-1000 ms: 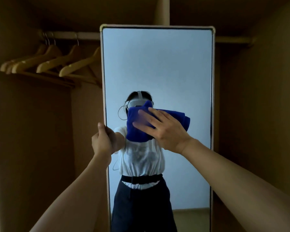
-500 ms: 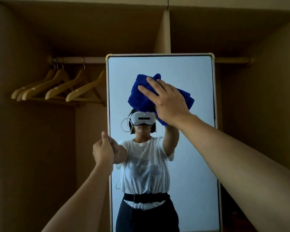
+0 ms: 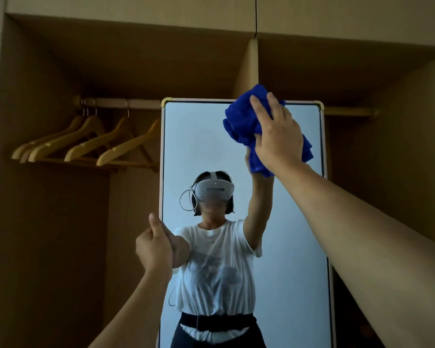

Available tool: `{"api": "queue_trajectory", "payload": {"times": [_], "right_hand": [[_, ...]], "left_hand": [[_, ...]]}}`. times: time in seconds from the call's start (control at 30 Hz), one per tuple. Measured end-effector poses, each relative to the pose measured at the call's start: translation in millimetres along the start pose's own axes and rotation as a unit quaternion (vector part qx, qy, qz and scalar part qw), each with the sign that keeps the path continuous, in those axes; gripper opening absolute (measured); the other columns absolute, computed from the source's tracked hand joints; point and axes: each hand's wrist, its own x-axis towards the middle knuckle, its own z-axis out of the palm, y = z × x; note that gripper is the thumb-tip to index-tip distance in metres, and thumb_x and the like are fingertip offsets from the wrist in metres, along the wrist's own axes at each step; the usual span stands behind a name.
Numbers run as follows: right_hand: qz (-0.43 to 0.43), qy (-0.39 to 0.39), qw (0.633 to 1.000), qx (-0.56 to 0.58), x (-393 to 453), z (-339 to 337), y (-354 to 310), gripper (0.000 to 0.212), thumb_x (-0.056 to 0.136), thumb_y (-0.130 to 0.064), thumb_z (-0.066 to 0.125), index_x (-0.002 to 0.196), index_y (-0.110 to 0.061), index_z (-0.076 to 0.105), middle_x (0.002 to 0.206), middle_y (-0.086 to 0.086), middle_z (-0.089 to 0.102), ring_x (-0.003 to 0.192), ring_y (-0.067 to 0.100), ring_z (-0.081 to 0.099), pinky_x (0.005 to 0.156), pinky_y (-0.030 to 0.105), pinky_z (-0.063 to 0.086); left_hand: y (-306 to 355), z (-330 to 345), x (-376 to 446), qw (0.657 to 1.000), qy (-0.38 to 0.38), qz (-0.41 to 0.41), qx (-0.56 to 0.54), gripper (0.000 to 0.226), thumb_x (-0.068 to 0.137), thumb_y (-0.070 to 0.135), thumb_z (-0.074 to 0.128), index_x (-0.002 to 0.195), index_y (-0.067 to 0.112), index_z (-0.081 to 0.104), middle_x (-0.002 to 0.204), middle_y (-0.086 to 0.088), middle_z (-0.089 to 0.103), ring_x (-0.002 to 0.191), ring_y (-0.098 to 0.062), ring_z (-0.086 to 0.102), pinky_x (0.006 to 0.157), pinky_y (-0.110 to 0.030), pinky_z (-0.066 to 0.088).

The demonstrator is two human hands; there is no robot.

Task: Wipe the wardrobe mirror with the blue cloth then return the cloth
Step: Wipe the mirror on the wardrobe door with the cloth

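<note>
While left hand grips mirror edge, right hand presses blue cloth (bunched) at top rim.

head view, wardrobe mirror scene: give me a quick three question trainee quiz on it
1. True or false: the right hand presses the bunched blue cloth near the tall framed mirror's top edge.
2. What does the left hand grip?
3. The wooden hangers hang: A) left of the mirror, B) right of it, C) on its frame.

Key: 1 true; 2 the mirror's left edge; 3 A.
</note>
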Motion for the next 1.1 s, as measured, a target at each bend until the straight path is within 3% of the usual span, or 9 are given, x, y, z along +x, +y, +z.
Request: {"api": "queue_trajectory", "payload": {"times": [0.17,0.4,0.6,0.73,0.83,0.97,1.1], "right_hand": [[0.052,0.011,0.999,0.000,-6.2,2.0,9.1,0.069,0.091,-0.020,0.056,0.150,-0.026,0.022,0.156,0.011,0.021,0.138,0.034,0.030,0.109,0.048,0.029],[0.163,0.021,0.986,-0.004,-42.8,-2.6,39.0,0.069,0.091,-0.020,0.054,0.151,-0.028,0.018,0.156,0.010,0.021,0.137,0.034,0.030,0.107,0.049,0.035],[0.184,0.014,0.983,-0.001,-111.8,-2.7,42.6,0.070,0.090,-0.019,0.056,0.151,-0.025,0.019,0.156,0.010,0.021,0.138,0.034,0.030,0.108,0.048,0.035],[0.199,0.035,0.973,0.110,-142.0,-0.2,46.7,0.081,0.083,-0.017,0.066,0.150,-0.015,0.021,0.150,0.007,0.034,0.133,0.030,0.039,0.105,0.044,0.041],[0.235,0.051,0.950,0.200,-157.9,-1.4,51.6,0.082,0.079,-0.023,0.072,0.147,-0.011,0.028,0.143,0.007,0.044,0.128,0.024,0.045,0.104,0.039,0.042],[0.298,0.018,0.935,0.190,-178.8,-3.1,46.7,0.080,0.080,-0.034,0.071,0.147,-0.018,0.030,0.148,0.006,0.035,0.129,0.022,0.042,0.095,0.028,0.038],[0.348,0.003,0.910,0.224,-206.7,-2.2,33.8,0.088,0.074,-0.054,0.063,0.147,-0.022,0.026,0.146,0.002,0.040,0.128,0.021,0.046,0.096,0.038,0.047]], "left_hand": [[-1.6,-2.0,1.2,1.000,-0.006,0.003,-0.003,0.058,0.095,0.051,0.039,0.069,0.002,0.056,0.068,-0.012,0.059,0.065,-0.020,0.056,0.067,-0.032,0.044],[1.4,-4.8,-5.4,1.000,0.000,0.010,-0.010,0.058,0.095,0.052,0.040,0.065,0.003,0.052,0.063,-0.009,0.054,0.061,-0.018,0.052,0.063,-0.031,0.042],[5.4,-10.3,-12.5,0.999,0.001,0.036,-0.007,0.058,0.095,0.051,0.040,0.058,0.007,0.047,0.060,-0.007,0.051,0.061,-0.021,0.050,0.064,-0.034,0.041],[7.6,-12.6,-15.5,0.999,-0.010,0.042,-0.010,0.056,0.095,0.051,0.040,0.061,0.007,0.046,0.060,-0.007,0.047,0.060,-0.019,0.046,0.061,-0.032,0.038],[4.6,-14.4,-16.0,0.998,-0.015,0.053,-0.010,0.056,0.096,0.050,0.040,0.062,0.006,0.046,0.061,-0.007,0.048,0.064,-0.022,0.047,0.061,-0.032,0.038],[-8.9,-24.9,-31.0,1.000,-0.016,0.006,-0.002,0.056,0.095,0.053,0.038,0.069,0.006,0.053,0.068,-0.008,0.054,0.071,-0.024,0.053,0.071,-0.037,0.044],[-30.9,-46.5,-56.6,0.998,-0.049,-0.039,0.016,0.050,0.095,0.054,0.036,0.066,0.018,0.054,0.071,-0.004,0.056,0.069,-0.020,0.055,0.075,-0.036,0.046]]}}
